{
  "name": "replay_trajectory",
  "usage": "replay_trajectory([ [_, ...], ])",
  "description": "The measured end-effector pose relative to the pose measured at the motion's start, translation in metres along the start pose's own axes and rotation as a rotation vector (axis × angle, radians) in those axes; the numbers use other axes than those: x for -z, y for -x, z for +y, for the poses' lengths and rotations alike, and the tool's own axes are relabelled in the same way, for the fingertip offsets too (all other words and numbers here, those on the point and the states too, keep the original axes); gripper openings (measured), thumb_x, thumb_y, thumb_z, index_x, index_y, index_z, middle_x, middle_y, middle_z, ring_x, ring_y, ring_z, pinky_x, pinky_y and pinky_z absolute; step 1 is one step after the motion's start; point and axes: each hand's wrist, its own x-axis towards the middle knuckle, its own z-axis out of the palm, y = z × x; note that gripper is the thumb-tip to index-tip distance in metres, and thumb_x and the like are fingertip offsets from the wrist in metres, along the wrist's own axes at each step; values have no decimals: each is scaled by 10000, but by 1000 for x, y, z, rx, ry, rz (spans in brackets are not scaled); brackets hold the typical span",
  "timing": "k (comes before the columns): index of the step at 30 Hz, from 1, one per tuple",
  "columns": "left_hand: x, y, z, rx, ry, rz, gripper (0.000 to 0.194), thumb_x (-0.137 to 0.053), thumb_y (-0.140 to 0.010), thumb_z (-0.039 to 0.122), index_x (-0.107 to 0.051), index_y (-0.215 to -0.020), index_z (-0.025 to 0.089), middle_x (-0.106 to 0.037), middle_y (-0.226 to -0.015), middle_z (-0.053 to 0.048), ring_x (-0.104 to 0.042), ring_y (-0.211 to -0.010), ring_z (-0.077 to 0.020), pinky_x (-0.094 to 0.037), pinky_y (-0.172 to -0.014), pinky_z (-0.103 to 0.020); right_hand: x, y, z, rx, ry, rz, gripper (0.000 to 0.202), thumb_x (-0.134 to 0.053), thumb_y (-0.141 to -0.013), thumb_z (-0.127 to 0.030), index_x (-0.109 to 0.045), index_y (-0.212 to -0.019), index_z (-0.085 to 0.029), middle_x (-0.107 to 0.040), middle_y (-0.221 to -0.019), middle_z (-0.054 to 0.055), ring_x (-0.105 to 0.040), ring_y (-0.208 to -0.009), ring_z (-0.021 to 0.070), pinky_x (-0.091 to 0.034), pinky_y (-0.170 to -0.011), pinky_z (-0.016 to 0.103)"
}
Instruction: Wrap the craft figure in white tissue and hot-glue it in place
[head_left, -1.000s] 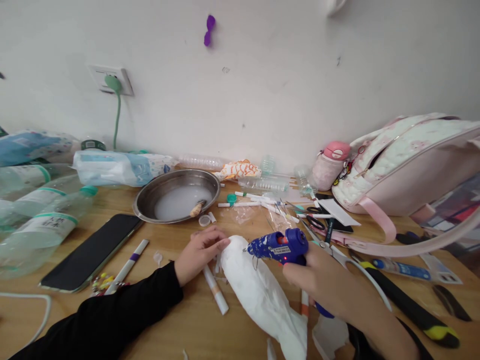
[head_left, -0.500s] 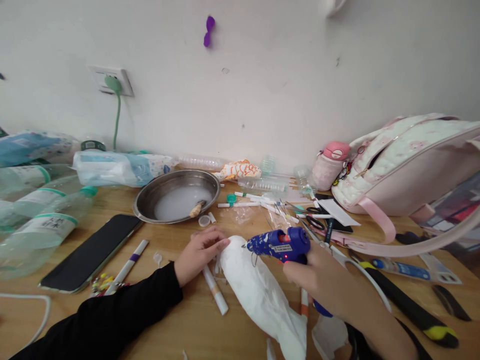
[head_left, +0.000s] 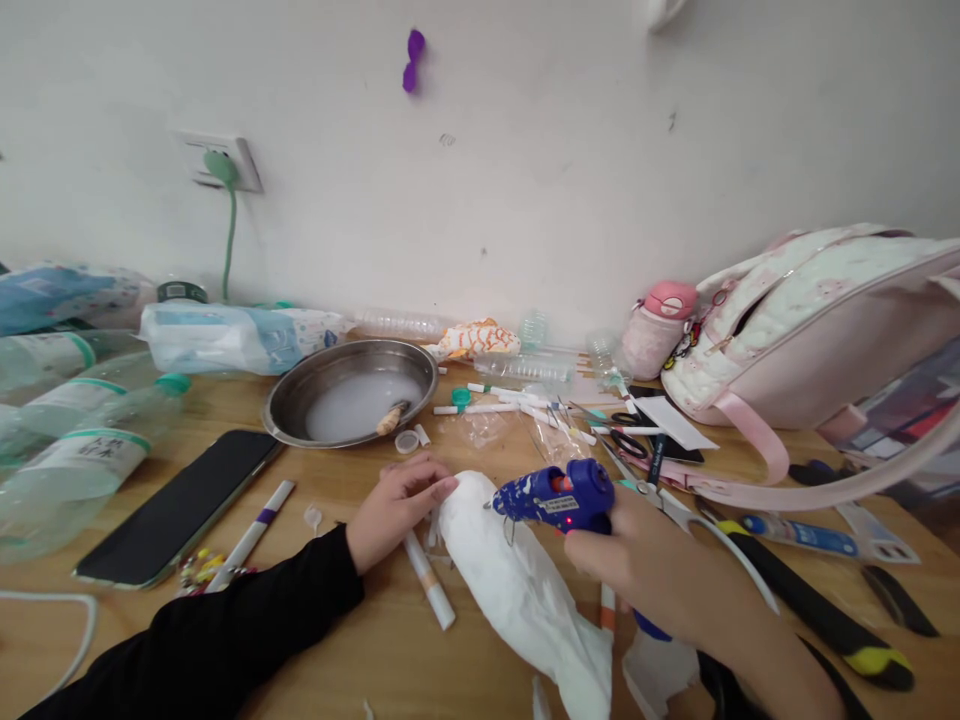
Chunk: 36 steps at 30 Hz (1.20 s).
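Observation:
A white paper-covered form (head_left: 517,590), shaped like a fish, lies at a slant on the table in front of me. At its rounded far end, my left hand (head_left: 397,505) holds it, the thumb resting on the edge; some fingertips are hidden. A blue glue gun (head_left: 559,497) with white smears and a lit red light is in my right hand (head_left: 637,550), fingers wrapped round its handle. The nozzle is at the form's upper surface; whether it touches, I cannot tell. Left of the form lies a white marker (head_left: 429,580) with an orange band.
Behind my hands stands a steel bowl (head_left: 274,400) of cloudy liquid with a brush. A phone (head_left: 180,505) and plastic bottles (head_left: 97,455) lie left. Markers, scissors (head_left: 628,440) and an orange-patterned fish (head_left: 480,340) are farther back. A backpack (head_left: 832,330) and yellow-black cutter (head_left: 817,605) occupy the right.
The glue gun's nozzle has shifted slightly downward along the white form. My left hand keeps its place on the form. The whole view has drifted a little.

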Motion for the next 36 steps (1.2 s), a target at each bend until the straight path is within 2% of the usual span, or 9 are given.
replay_trajectory([
  [2, 0, 0, 0, -2, -2, -2, 430, -450, -886, 535, -611, -741, 164, -600, -787, -22, -571, -804, -185, -436, -780, -376, 0, 0, 1, 8, -14, 3, 78, -438, -726, -197, -515, -735, -207, -417, -550, -66, -379, -523, 106, -276, -463, 225],
  [6, 0, 1, -1, -3, -5, 1, 427, -451, -889, 529, -607, -735, 163, -601, -790, -20, -573, -795, -182, -440, -773, -372, -2, -3, 2, 102, -34, 30, 87, -448, -739, -189, -532, -717, -198, -542, -663, -32, -452, -620, 122, -319, -527, 229],
  [11, 0, 1, -2, 7, -19, 4, 399, -466, -894, 501, -611, -742, 162, -603, -779, -16, -577, -793, -182, -443, -775, -373, -2, -3, 1, -19, 53, 50, 75, -443, -718, -209, -516, -702, -214, -469, -555, -49, -423, -533, 128, -289, -478, 242],
  [15, 0, 1, -2, 4, -18, 2, 389, -471, -898, 485, -610, -737, 159, -606, -786, -19, -578, -794, -178, -449, -770, -368, -3, -2, -3, 82, -5, 29, 90, -455, -739, -226, -501, -662, -217, -530, -616, -24, -468, -596, 146, -332, -533, 250],
  [20, -1, 1, -3, 7, -21, 8, 361, -478, -905, 460, -614, -762, 158, -609, -796, -17, -583, -793, -176, -459, -758, -361, -5, -1, -3, -20, 48, 71, 48, -455, -705, -203, -500, -696, -217, -540, -656, -23, -449, -630, 148, -342, -573, 249],
  [25, -2, 0, -3, 3, -35, 26, 343, -480, -914, 431, -608, -757, 154, -612, -795, -16, -589, -813, -178, -460, -779, -373, -8, -3, -1, 60, 37, 66, 78, -436, -738, -215, -511, -718, -214, -562, -677, -5, -480, -653, 162, -349, -597, 270],
  [28, -2, 0, -2, 8, -37, 25, 330, -496, -911, 415, -604, -742, 153, -623, -802, -16, -596, -811, -175, -466, -779, -369, -5, -2, -2, -10, 95, 50, 98, -446, -738, -249, -539, -734, -218, -596, -700, 6, -516, -671, 181, -353, -594, 281],
  [32, -2, 0, -2, 24, -31, 18, 327, -514, -906, 398, -591, -707, 151, -622, -770, -5, -600, -771, -164, -477, -746, -349, -2, 1, -5, -39, 77, 113, 152, -456, -728, -241, -565, -832, -232, -606, -674, -15, -531, -638, 172, -351, -568, 270],
  [36, -3, -1, -3, 30, -18, 14, 340, -515, -906, 402, -580, -685, 151, -612, -747, 1, -595, -746, -157, -477, -737, -343, -5, 0, -7, -3, 86, 69, 100, -432, -728, -208, -531, -739, -210, -540, -612, -11, -486, -592, 157, -315, -523, 267],
])
